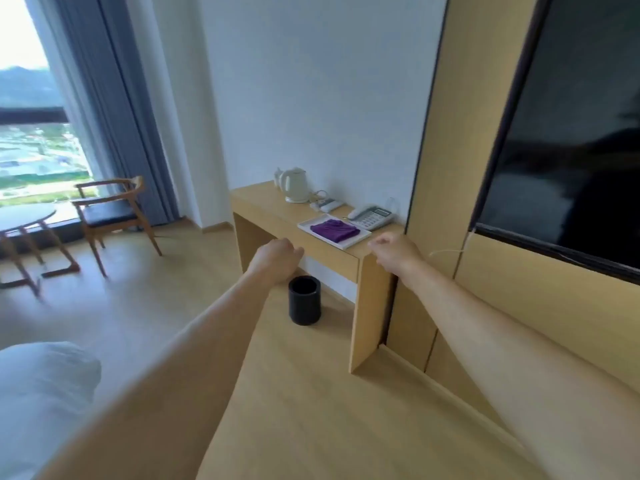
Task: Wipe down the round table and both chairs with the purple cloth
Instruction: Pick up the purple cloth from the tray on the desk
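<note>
you had both bare arms stretched out ahead of you toward the wooden console desk (270, 209). your left hand (277, 258) hung in front of the desk's near edge with its fingers loosely curled and holding nothing. your right hand (394, 252) was over the desk's near corner, fingers likewise loosely curled, nothing in it.

containers: a flat white rectangular tray (360, 239) sat on the desk top and held the purple cloth (335, 230), folded into a soft, ribbed-looking pad. a black cylindrical waste bin (304, 299) stood on the floor under the desk; its inside was too dark to read.

materials: desk, wall panel and floor (311, 410) were all pale, smooth wood grain. a cream plastic electric kettle (294, 185) stood at the far end of the desk, a white power strip (327, 204) beside it, and a pale desk telephone (372, 216) just behind the tray. a large dark screen (571, 133) was mounted on the panel to your right.

the cloth lay between your two hands and a little beyond them, touched by neither; the right hand was the closer one.

the round table (24, 213), with a pale top on wooden legs, stood by the window at far left, well apart from you. one wooden armchair (110, 213) with a dark seat stood next to it. blue pleated curtains (114, 116) hung behind. white bedding (41, 393) showed at lower left.
</note>
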Demonstrator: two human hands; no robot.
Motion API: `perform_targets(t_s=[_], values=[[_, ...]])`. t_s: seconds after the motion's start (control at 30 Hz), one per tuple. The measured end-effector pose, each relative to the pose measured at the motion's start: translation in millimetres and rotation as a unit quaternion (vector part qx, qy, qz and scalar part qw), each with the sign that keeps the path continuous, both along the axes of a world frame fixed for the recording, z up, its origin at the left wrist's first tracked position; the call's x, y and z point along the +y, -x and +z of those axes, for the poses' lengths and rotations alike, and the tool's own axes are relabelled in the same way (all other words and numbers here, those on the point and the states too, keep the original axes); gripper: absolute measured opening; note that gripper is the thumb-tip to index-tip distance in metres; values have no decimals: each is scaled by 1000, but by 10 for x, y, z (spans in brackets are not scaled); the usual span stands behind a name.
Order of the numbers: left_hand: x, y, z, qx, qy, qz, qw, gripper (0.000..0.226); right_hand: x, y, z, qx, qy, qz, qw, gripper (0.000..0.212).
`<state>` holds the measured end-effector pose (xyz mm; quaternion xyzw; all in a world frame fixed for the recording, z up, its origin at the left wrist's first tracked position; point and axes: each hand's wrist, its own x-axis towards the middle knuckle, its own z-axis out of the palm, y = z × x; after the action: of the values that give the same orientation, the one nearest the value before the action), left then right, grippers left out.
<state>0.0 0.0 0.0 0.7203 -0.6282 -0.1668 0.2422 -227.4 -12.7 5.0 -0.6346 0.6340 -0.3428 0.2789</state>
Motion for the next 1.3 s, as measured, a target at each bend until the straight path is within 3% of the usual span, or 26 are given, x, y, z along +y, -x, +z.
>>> perform_targets(t_s=[0.07, 0.2, 0.37, 0.53, 0.63, 0.83, 1.07, 1.2, 1.3], values=[[-154, -139, -55, 8, -5, 9, 1000, 38, -310, -88, -87, -15, -4, -7, 1000, 27], [-628, -534, -129, 1, -18, 33, 999, 36, -958, -326, -251, -17, -36, 14, 999, 11], [-1379, -853, -163, 14, 7, 54, 998, 38, -1776, -574, -395, -14, -38, 21, 999, 5], [-2222, -915, -225, 34, 1, 39, 999, 40, -2467, -741, -491, -31, -58, 9, 998, 16], [-2835, -870, -357, 33, -10, 15, 999, 44, -2911, -803, -622, -46, -61, -14, 997, 26], [-4238, -806, -682, 27, -18, -87, 996, 46, -3886, -962, -859, -55, -78, -97, 991, 19], [-5717, -698, -1063, 20, -62, -173, 983, 49, -4933, -1052, -1204, -80, -141, -204, 965, 33], [-6355, -585, -1378, 4, -98, -203, 974, 49, -5384, -1021, -1496, -74, -183, -224, 954, 23], [-6804, -493, -1622, -15, -116, -219, 969, 47, -5785, -933, -1741, -101, -210, -257, 938, 33]])
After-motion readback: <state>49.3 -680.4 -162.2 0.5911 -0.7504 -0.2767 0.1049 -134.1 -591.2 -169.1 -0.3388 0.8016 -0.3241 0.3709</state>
